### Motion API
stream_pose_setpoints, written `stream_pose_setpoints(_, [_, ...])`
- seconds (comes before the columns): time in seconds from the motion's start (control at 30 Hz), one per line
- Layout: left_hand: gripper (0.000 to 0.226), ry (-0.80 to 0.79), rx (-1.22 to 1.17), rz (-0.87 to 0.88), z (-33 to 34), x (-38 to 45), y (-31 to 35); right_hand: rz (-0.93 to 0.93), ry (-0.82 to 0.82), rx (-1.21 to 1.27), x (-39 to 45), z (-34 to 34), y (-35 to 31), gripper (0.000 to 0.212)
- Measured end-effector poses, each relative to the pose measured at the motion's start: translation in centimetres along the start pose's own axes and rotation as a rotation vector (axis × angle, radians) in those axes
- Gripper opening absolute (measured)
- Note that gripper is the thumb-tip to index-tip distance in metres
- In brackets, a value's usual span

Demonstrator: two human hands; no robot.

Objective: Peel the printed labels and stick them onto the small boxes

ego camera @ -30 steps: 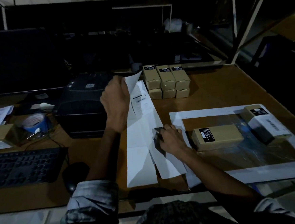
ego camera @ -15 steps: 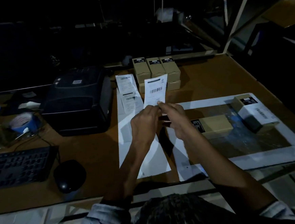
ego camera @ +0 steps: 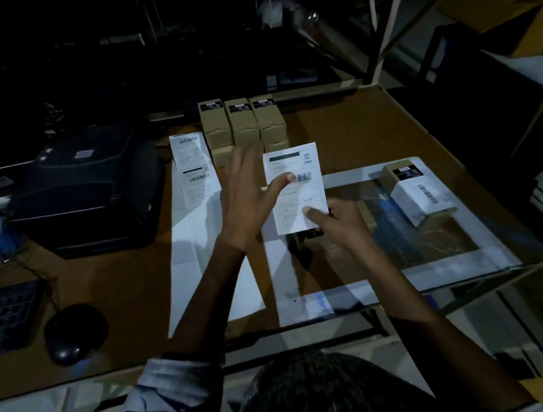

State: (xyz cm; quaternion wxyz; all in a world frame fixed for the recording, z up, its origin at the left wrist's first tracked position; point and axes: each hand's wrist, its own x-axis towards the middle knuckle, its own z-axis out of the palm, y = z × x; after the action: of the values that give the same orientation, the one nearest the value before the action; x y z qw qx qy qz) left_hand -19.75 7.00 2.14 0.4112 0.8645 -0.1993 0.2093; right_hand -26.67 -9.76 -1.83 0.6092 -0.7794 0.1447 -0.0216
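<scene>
Your right hand [ego camera: 339,223] pinches the white printed paper label [ego camera: 296,189], its long axis toward 12 o'clock, left hand [ego camera: 246,194] fingers spread, thumb pressing its face.

Your left hand [ego camera: 246,191] is reaching in from 7 o'clock, fingers straight and spread, thumb pressing flat on the label [ego camera: 294,187]. Your right hand [ego camera: 339,223] is coming in from 5 o'clock, thumb on the label's lower edge, fingers curling underneath it. Both forearms are converging toward 12.
</scene>
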Motion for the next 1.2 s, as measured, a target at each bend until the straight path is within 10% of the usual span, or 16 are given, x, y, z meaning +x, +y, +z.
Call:
stream_pose_setpoints(0.33, [0.008,-0.296,-0.325,-0.215,5.8,2.3,4.5,0.017,0.067,0.088,-2.5,-7.3,3.9,0.010])
stream_pose_setpoints(0.57, [0.011,-0.322,-0.397,-0.233,9.6,2.7,7.9,0.191,0.278,0.377,-3.4,-10.5,5.7,0.012])
stream_pose_setpoints(1.2, [0.009,-0.581,-0.434,-0.682,9.7,3.3,1.4,0.398,0.154,0.470,-3.4,-4.9,7.5,0.019])
